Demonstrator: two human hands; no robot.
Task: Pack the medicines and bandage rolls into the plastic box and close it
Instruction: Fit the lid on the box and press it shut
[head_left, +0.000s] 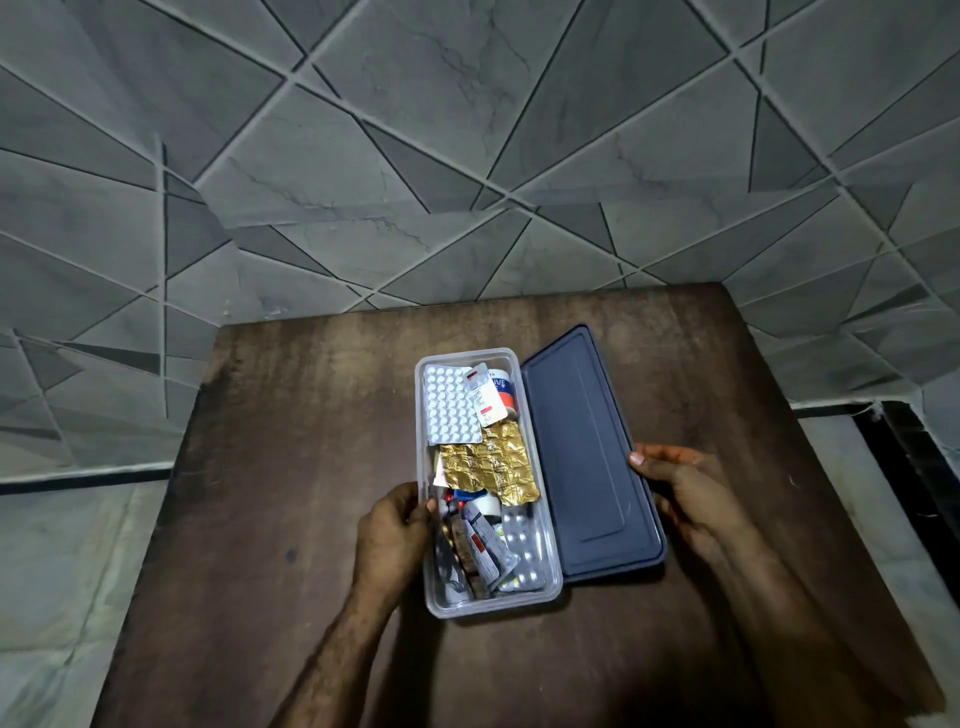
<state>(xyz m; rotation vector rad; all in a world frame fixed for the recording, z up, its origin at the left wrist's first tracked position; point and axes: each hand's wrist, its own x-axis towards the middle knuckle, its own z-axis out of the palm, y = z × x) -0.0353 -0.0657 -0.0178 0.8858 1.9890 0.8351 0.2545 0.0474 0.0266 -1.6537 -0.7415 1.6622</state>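
A clear plastic box (422, 415) sits in the middle of a dark wooden table (291, 467). It holds a white blister sheet (449, 405), a gold foil strip (493, 465), a blue-and-white roll (498, 387), and several sachets and tubes (480, 545). The dark blue lid (587, 457) lies flat, inside up, against the box's right side. My left hand (395, 530) grips the box's left wall near the front, fingertips over the rim. My right hand (680, 488) holds the lid's right edge, thumb on top.
The table stands against a grey wall of triangular tiles (467, 130). Pale marble floor (52, 571) shows to the left and right. No loose items lie on the table around the box.
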